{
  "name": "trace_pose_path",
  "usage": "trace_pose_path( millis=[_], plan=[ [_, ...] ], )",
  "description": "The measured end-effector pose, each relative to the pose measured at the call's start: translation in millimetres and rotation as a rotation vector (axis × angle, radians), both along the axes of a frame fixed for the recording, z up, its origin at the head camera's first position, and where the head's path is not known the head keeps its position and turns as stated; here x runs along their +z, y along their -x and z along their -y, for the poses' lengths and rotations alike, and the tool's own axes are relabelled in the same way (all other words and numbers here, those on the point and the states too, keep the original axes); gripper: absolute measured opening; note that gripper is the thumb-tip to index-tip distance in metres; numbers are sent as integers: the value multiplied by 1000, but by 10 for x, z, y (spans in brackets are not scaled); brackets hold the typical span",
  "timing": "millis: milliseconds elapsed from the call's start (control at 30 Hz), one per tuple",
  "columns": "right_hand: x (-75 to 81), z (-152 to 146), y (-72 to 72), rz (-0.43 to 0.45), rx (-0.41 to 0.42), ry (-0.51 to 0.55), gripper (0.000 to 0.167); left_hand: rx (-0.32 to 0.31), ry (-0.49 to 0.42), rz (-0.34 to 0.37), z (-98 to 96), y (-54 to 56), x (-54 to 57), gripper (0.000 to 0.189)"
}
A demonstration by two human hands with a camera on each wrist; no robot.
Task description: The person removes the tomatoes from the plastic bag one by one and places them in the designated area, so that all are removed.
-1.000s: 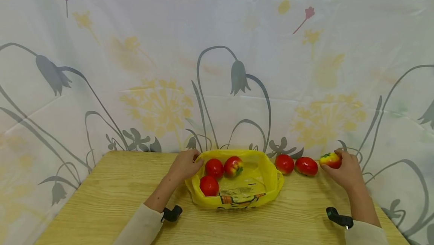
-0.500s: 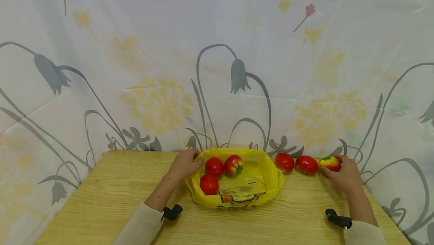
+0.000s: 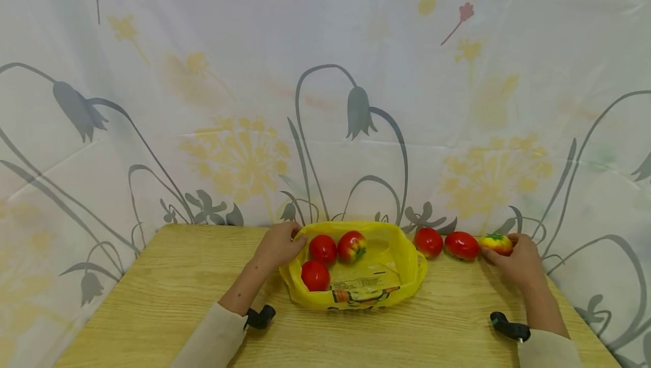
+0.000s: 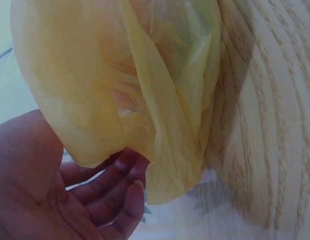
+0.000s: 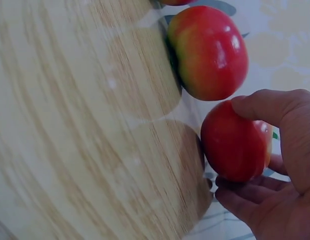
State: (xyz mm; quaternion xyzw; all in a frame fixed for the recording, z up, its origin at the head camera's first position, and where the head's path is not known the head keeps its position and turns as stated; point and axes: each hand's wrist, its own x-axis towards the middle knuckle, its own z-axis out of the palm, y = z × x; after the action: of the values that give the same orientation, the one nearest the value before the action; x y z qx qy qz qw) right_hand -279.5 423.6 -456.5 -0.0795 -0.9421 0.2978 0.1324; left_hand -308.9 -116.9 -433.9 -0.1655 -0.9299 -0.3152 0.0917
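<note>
My left hand [image 3: 281, 248] grips the left rim of an open yellow plastic bag [image 3: 378, 269]. In the left wrist view, bag film [image 4: 94, 100] hangs over its curled fingers. Inside the bag lie a tomato [image 3: 322, 250], a second tomato [image 3: 352, 247] with its yellow-green stem end showing, and a third tomato [image 3: 315, 276] nearer the front. At the table's back right, my right hand [image 3: 520, 260] holds a glossy red-and-yellow tomato [image 3: 495, 244] with a green top between thumb and fingers; its red underside faces the right wrist camera.
Two more tomatoes stand in a row between bag and right hand: a rounder tomato [image 3: 429, 242] beside the bag and a longer tomato [image 3: 461, 245] close to the held one. The wooden table [image 3: 422, 337] ends at a flower-patterned cloth [image 3: 325, 96] behind.
My right hand has lowered slightly with its tomato, whose green top has turned more upward. The left hand keeps its place on the bag. The head view has shifted a little.
</note>
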Motion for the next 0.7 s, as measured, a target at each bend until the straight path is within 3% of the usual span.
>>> trace_pose_path(
  millis=[267,500,700],
  plan=[
    [14,0,-8,56,1,13,92,9,-4,16,19,3,-15,24],
    [11,-14,-3,55,8,2,92,13,1,23,24,-6,-13,17],
    [34,-54,17,54,22,-36,92,4,-2,17,2,0,-8,24]
  ],
)
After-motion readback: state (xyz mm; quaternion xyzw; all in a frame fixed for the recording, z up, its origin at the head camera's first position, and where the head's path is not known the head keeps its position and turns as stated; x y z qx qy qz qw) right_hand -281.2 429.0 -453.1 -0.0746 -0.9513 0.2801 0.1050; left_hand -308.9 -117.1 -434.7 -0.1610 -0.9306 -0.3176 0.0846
